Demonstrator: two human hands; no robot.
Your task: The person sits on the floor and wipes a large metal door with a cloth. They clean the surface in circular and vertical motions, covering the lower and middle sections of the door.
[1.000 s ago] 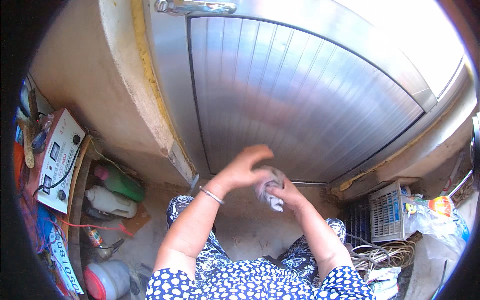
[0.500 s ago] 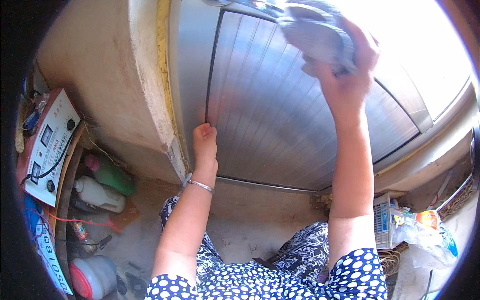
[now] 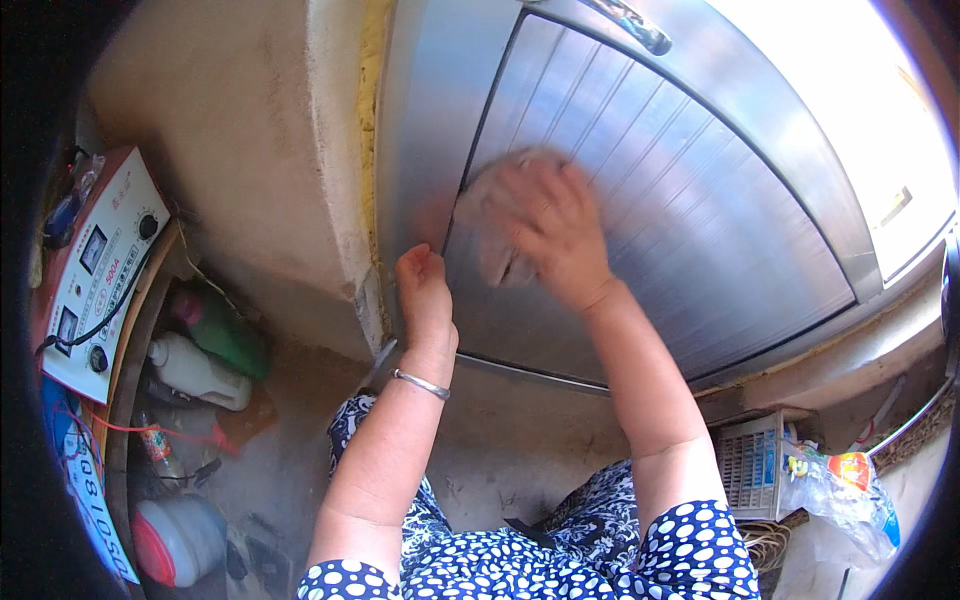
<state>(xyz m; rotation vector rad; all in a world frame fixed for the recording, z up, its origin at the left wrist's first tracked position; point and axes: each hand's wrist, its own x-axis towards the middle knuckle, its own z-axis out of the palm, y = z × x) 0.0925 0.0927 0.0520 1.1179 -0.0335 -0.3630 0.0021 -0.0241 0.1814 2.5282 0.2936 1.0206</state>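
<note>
A grey cloth [image 3: 492,250] lies bunched against the ribbed metal door panel [image 3: 690,220]. My right hand [image 3: 560,225] presses down on it from above, smeared by motion, its fingers over the cloth. Beside the panel's left edge is my left hand [image 3: 425,290], with its fingers curled in and nothing visible in them. A silver bangle [image 3: 421,384] circles that wrist. Whether the left hand touches the door frame [image 3: 420,130] I cannot tell. Above the panel a shiny door handle [image 3: 640,28] shows in part.
To the left, a red and white box with dials [image 3: 105,270] stands on a wooden shelf. Below are a white bottle [image 3: 200,372], a green bottle [image 3: 228,335] and a red-capped jug [image 3: 185,543]. At right sit a plastic basket [image 3: 750,468] and a clear bag [image 3: 845,500].
My right hand has brought the cloth down and left, from the door's upper right onto the panel near my left hand. The view has shifted slightly; my left hand stays curled at the panel's edge.
</note>
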